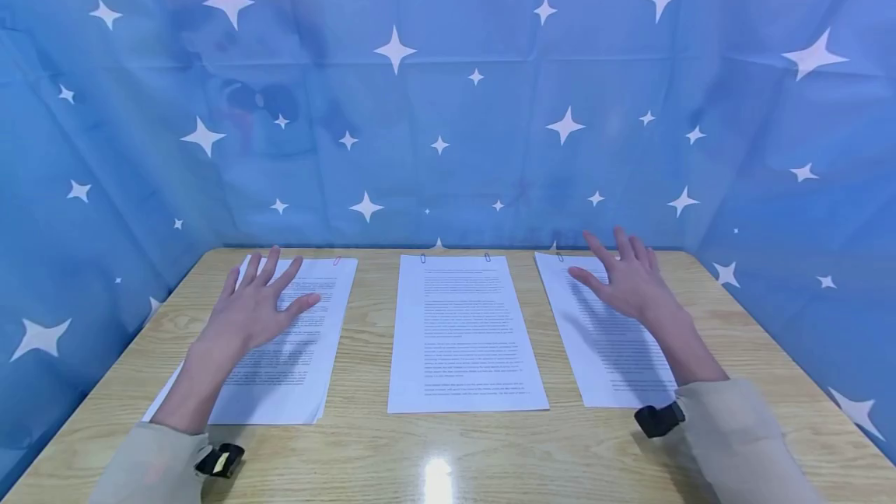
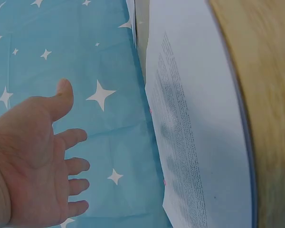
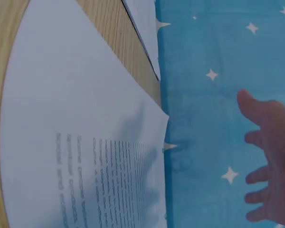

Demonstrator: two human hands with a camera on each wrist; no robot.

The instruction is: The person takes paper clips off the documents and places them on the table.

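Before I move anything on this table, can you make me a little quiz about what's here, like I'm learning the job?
1. Count: in the head view, how many paper clips show along the far edge of the middle paper?
2. True or false: the left hand and the right hand are both empty.
3. Choose: in the head view, what colour is the clip on the left paper?
A. Green
B. Pink
C. Yellow

Key: 1. Two. 2. True; both have their fingers spread and grip nothing. 3. B.
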